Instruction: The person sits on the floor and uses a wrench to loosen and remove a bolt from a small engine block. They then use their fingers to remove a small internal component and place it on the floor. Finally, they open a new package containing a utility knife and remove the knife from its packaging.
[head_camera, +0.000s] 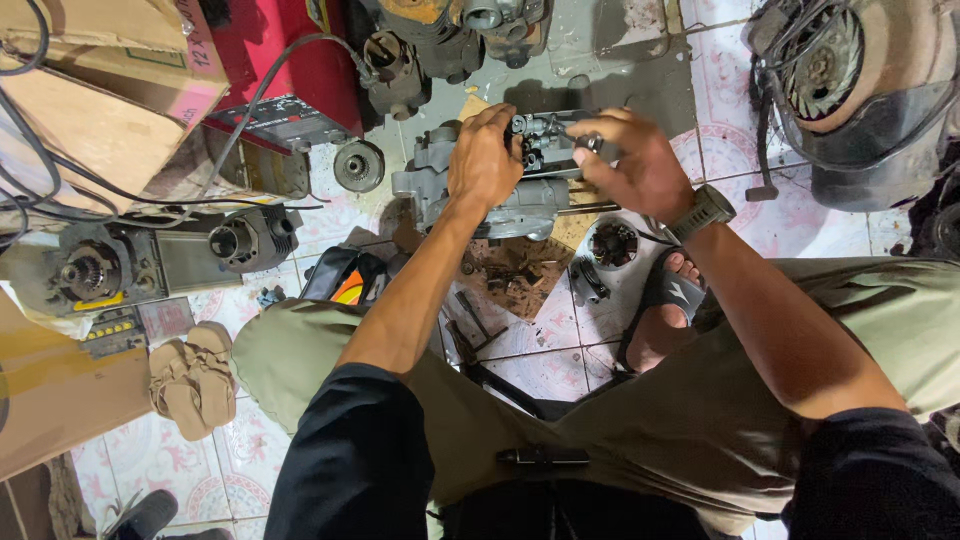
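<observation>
While I squat over the tiled floor (820, 225), both my hands are on the grey engine casing (500, 205) that sits on a scrap of cardboard (520, 270) just ahead of my knees. My left hand (485, 160) is curled over the top of the casing, fingers wrapped down onto the dark mechanism (545, 140) at its upper end, pressing it steady. My right hand (635, 165), the one with the wristwatch (705, 212), has its fingers drawn together in a pinch on a small dark part at the right side of that same mechanism; what exactly sits between the fingertips I cannot make out. I judge this casing to be cast metal, heavy and rigid, with greasy surfaces that would slide under a loose grip, so the safest hold is around its broad body or thick lugs rather than the thin rods and small fittings on top, which look easier to bend or knock off. Its long axis seems to run roughly left to right across my view, the rounded housing end pointing left and the slimmer end toward my right hand. Around me lie a round flywheel-like part (612, 243) near my sandalled foot (665, 300), a cylinder block (250, 240) to the left, a small pulley (358, 165), a red machine (285, 70), a fan-cooled engine cover (850, 75) and 1 pair of tan gloves (195, 375).
</observation>
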